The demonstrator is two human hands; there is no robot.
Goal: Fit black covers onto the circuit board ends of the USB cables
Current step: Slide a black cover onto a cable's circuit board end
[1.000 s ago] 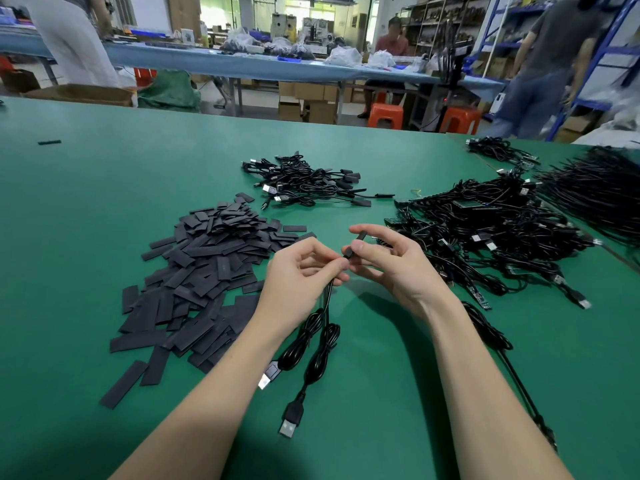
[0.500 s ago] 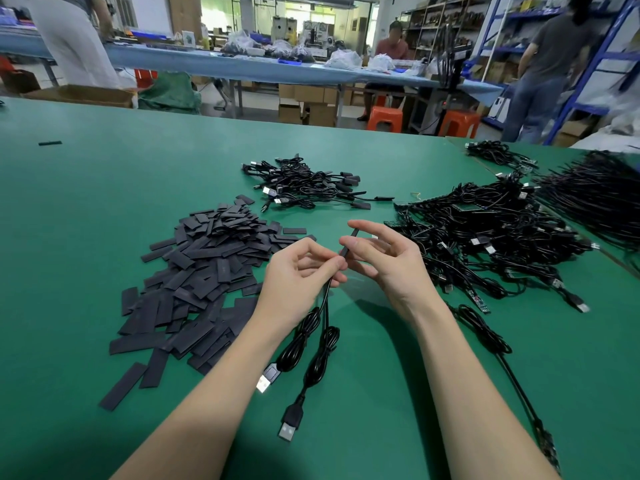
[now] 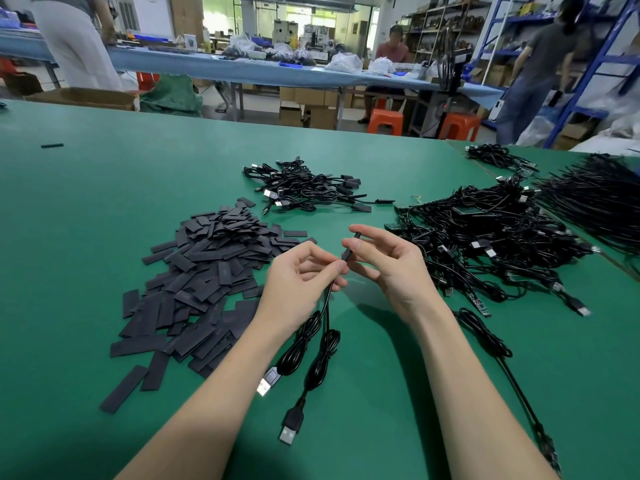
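Two hands work above the green bench (image 3: 104, 209): the left hand (image 3: 298, 278) pinches the cables (image 3: 325, 306), the right hand (image 3: 388, 261) pinches the black cover (image 3: 350, 245) mid-scene, which should slide straight on without bending the board.

A factory assembly workshop: a long green bench (image 3: 104, 209) heaped with USB cables (image 3: 485, 244) and black covers (image 3: 207, 265), blue storage racks (image 3: 588, 64), cardboard boxes (image 3: 311, 109), orange stools (image 3: 385, 121) behind
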